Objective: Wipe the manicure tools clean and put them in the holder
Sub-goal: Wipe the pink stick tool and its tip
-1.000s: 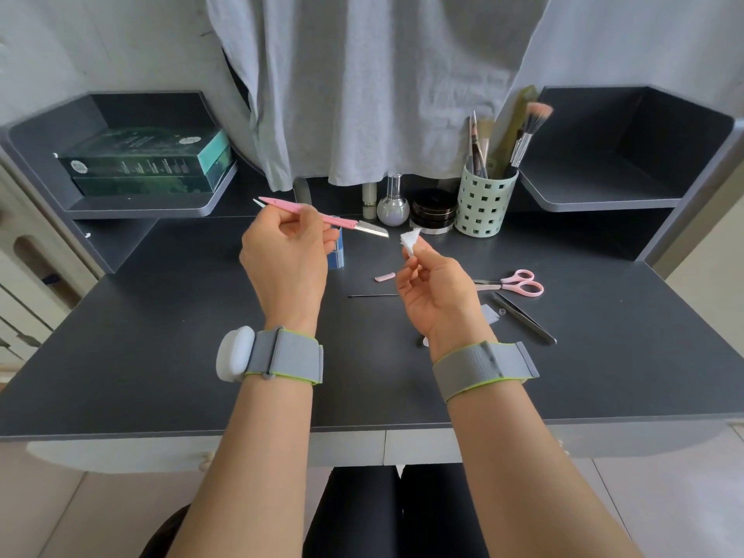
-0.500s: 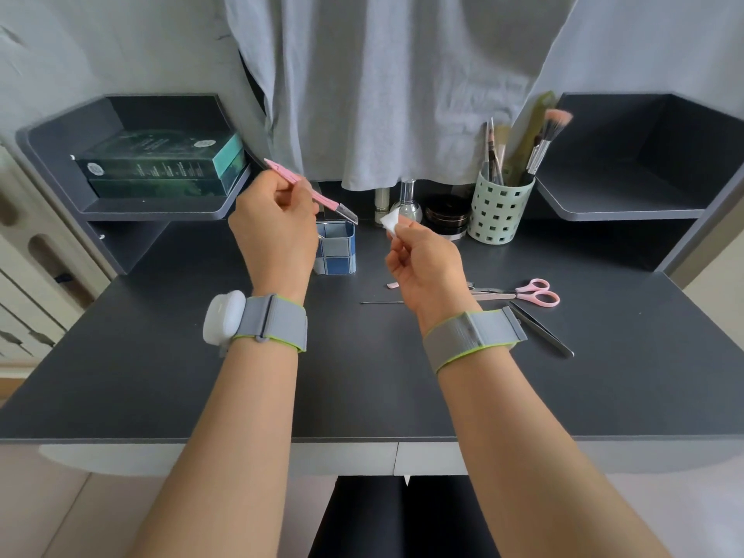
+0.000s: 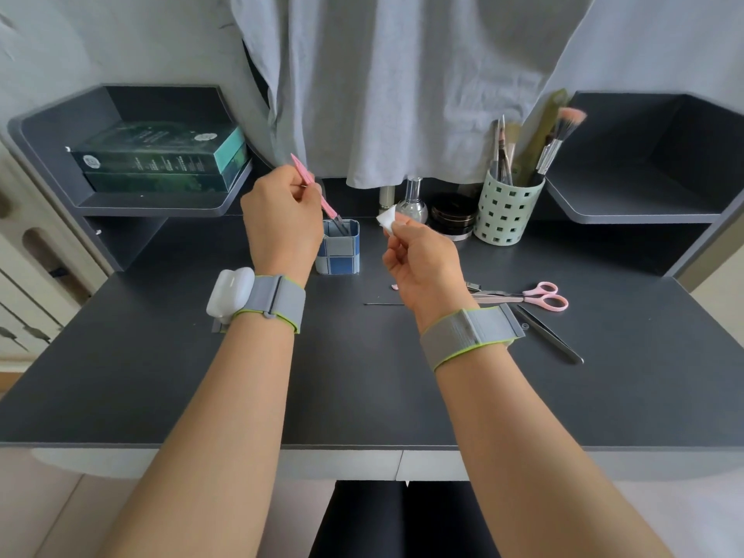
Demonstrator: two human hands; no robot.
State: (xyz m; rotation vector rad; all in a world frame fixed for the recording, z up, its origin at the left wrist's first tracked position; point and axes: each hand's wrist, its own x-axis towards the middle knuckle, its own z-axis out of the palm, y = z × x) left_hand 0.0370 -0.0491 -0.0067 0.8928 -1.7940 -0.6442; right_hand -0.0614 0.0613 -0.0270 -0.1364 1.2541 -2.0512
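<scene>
1. Fingers of my left hand [image 3: 282, 219] pinch a pink-handled manicure tool [image 3: 318, 195] near its middle, the grip closed on the handle; the tool slants down to the right, and its grey metal tip dips into the open top of the blue checked holder [image 3: 338, 251].
2. My right hand [image 3: 422, 263] hovers just right of the holder, its grip pinching a small white wipe [image 3: 385, 219] between thumb and fingertips, the wipe poking up above the knuckles and well clear of the pink tool.
3. Both wrists wear grey bands edged in lime; the left band carries a white device [image 3: 229, 292].
4. The holder stands upright on the dark table [image 3: 161, 376], just beyond my left wrist.
5. Right of my right hand, pink-handled scissors [image 3: 539, 296] lie flat on the table, with dark tweezers [image 3: 551, 336] just in front of them; a thin metal tool [image 3: 382, 304] lies to the left of that hand, partly hidden by it.
6. Toward the back stand a pale green perforated cup [image 3: 507, 211] of brushes, a round black jar [image 3: 453, 215] and a clear bottle [image 3: 412, 203].
7. Dark green boxes [image 3: 161, 159] sit on the left shelf, and a grey cloth [image 3: 402, 82] hangs behind it all.
</scene>
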